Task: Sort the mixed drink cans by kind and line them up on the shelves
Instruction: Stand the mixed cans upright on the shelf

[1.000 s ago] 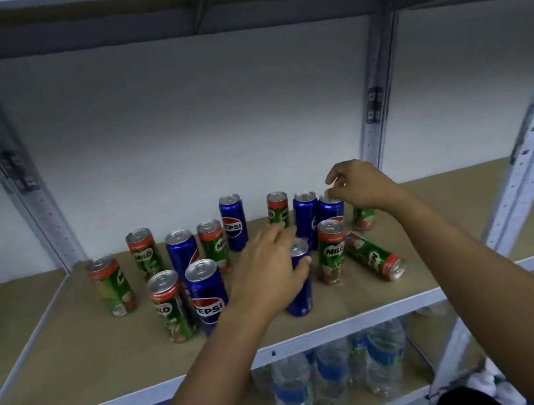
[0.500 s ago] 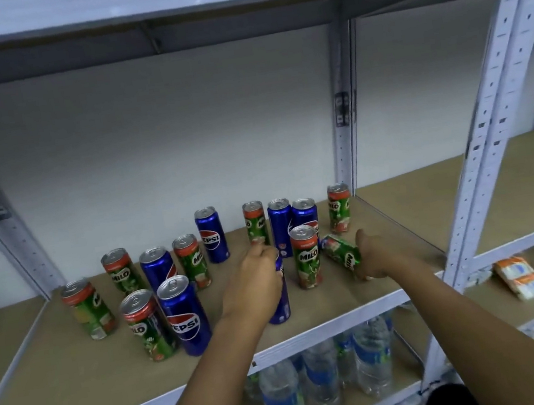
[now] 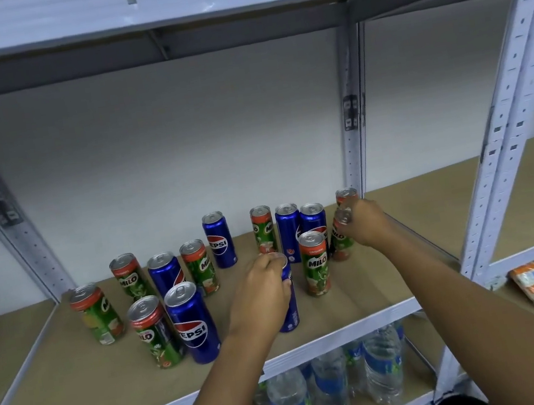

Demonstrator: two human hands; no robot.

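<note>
Head view: left hand (image 3: 262, 298) grips blue cola can (image 3: 290, 306) upright at shelf (image 3: 80, 396) front-centre, right hand (image 3: 364, 226) holds green malt can (image 3: 340, 238) upright just right of it, near rear green can (image 3: 346, 194), long axes vertical.

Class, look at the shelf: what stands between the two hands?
In the head view, one upright green Milo can stands between the left hand and right hand.
</note>
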